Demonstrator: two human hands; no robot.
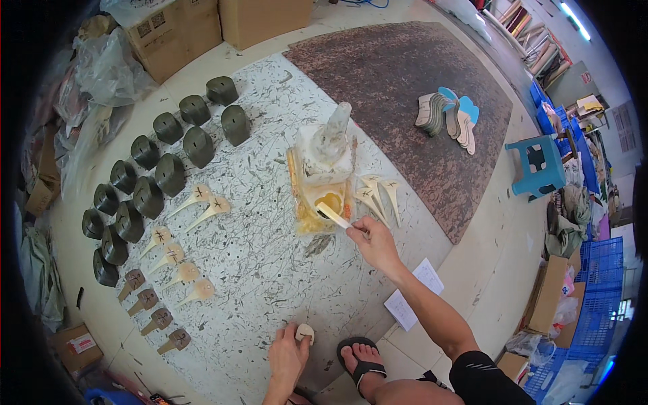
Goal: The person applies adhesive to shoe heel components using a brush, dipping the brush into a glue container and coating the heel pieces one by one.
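Note:
My right hand (374, 246) grips the end of a flat pale brush-like stick (333, 214). Its far end dips into yellowish glue in the front opening of a glue-caked white dispenser (325, 169), which has a cloudy upright neck. Near the front edge of the smeared white board (256, 297), my left hand (287, 354) pinches a small round cream piece (306, 333), probably the top of a shoe heel; the rest of it is hidden. Slim cream heels (378, 194) lie just right of the dispenser.
Several dark chunky heels (170, 174) stand in rows at left, near slim pale heels (209, 210) and short brown heels (177, 339). Stacked insoles (442, 115) rest on a brown mottled board (405, 74). Written paper (415, 293), a blue stool (538, 165) and my sandalled foot (364, 364) are at right.

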